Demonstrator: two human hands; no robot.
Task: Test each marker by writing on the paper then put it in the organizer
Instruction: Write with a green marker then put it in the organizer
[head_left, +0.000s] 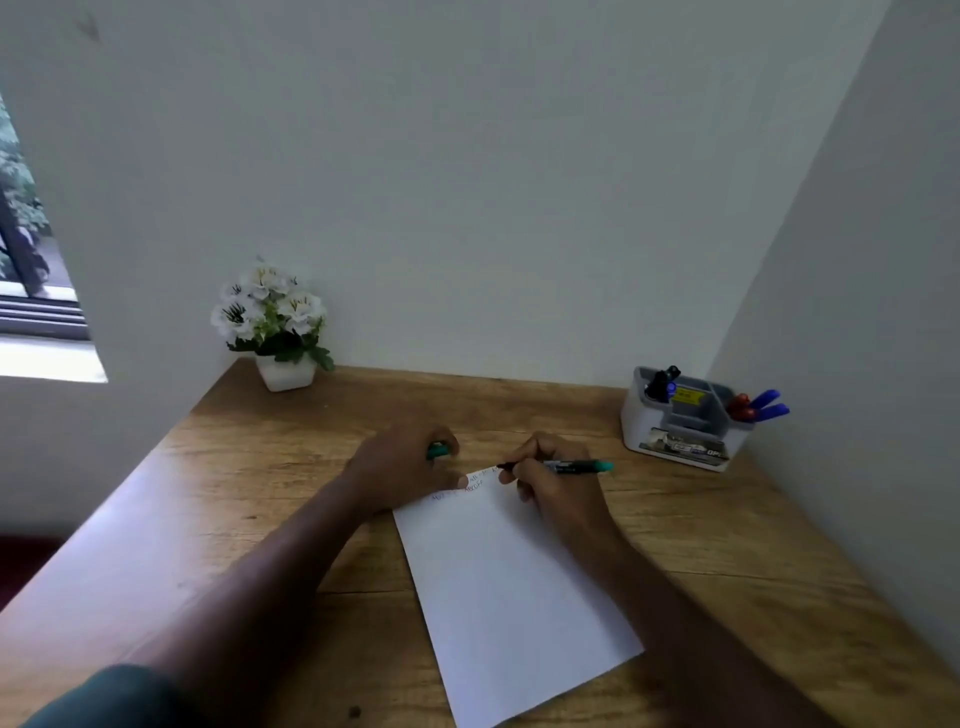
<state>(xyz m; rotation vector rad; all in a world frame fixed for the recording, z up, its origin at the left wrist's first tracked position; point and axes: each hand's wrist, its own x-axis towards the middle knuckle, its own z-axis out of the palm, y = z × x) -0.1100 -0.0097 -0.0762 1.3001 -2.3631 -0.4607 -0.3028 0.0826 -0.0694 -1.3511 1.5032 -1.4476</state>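
Right hand (558, 486) clenched round a green marker (576, 466), tip down on the top edge of the paper (514, 587), green tail end pointing right toward the organizer (685, 421). Left hand (402, 465) curled round a green cap (438, 450), grip closed on it, fingertips pressing the paper's upper left corner flat. Faint lines of writing along the top of the sheet, just between the two hands, too small to read. Sheet lying slightly askew on the wooden desk (753, 545), lower part blank.

Organizer white and grey, standing at the desk's far right near the side wall, well apart from the paper. Dark markers (662, 382) upright in its left compartment; red markers (740, 407) and blue markers (769, 405) leaning out of its right compartment. Yellow label in a middle compartment, unreadable.

White flowers in a white pot (285, 371) at the desk's far left corner, against the wall. Window (31, 249) at the left edge, greenery outside. Dark green sleeve (104, 696) at the bottom left, on the left arm.
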